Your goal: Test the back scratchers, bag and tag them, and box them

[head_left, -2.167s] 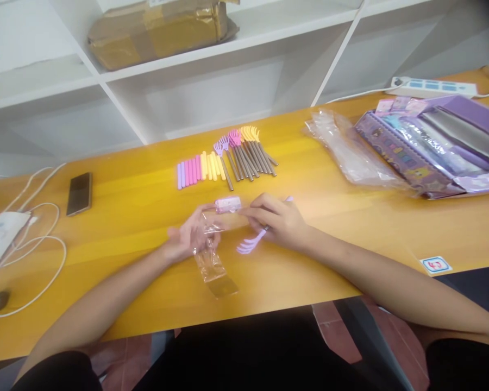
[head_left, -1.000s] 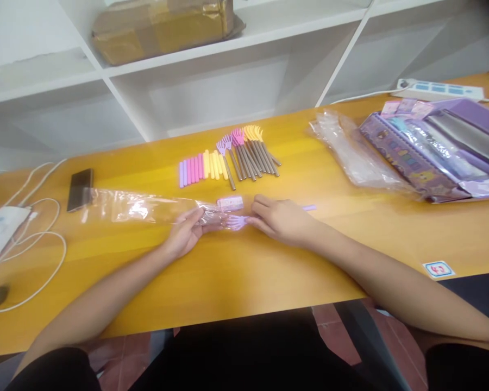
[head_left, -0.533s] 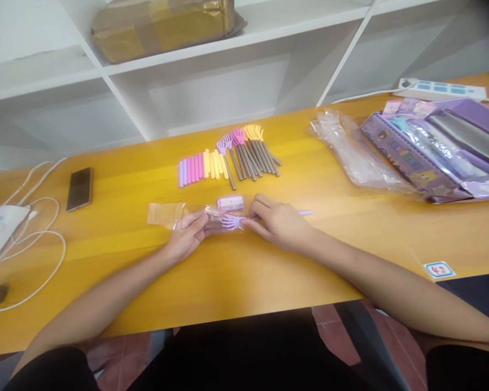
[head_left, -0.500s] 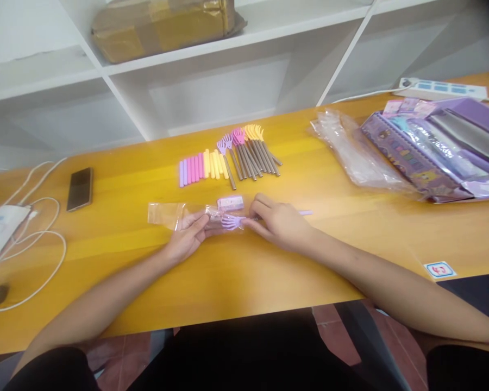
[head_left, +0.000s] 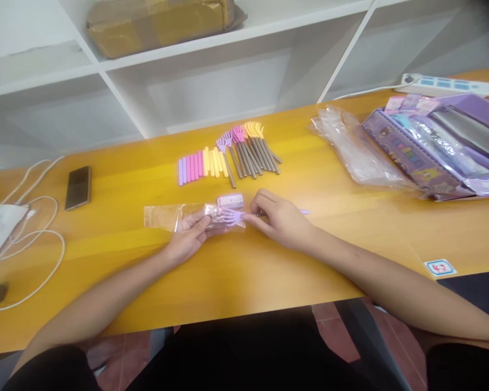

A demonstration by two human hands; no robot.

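My left hand (head_left: 190,231) is closed on a clear plastic bag (head_left: 161,216), thumb on top. The purple claw head of a back scratcher (head_left: 231,217) lies at the bag's right end, seemingly inside the film. My right hand (head_left: 283,217) pinches this back scratcher just behind the head; its purple handle end sticks out beyond the hand, and the part between is hidden. Just behind the bag lies a small pink and purple packet (head_left: 230,201). Farther back are several back scratchers (head_left: 255,152) with purple, pink and yellow heads, beside a row of coloured handle sleeves (head_left: 195,165).
Right of the scratchers lie empty plastic bags (head_left: 356,152) and a purple printed box (head_left: 418,155) with packaged items. A phone (head_left: 78,187), white cables (head_left: 57,255) and a power strip (head_left: 2,228) are at left. Another power strip (head_left: 446,85) sits back right, before white shelving (head_left: 212,87).
The hands hold nearly the same pose. The bag's right end now reaches slightly farther over the claw head, and the view has shifted a little.
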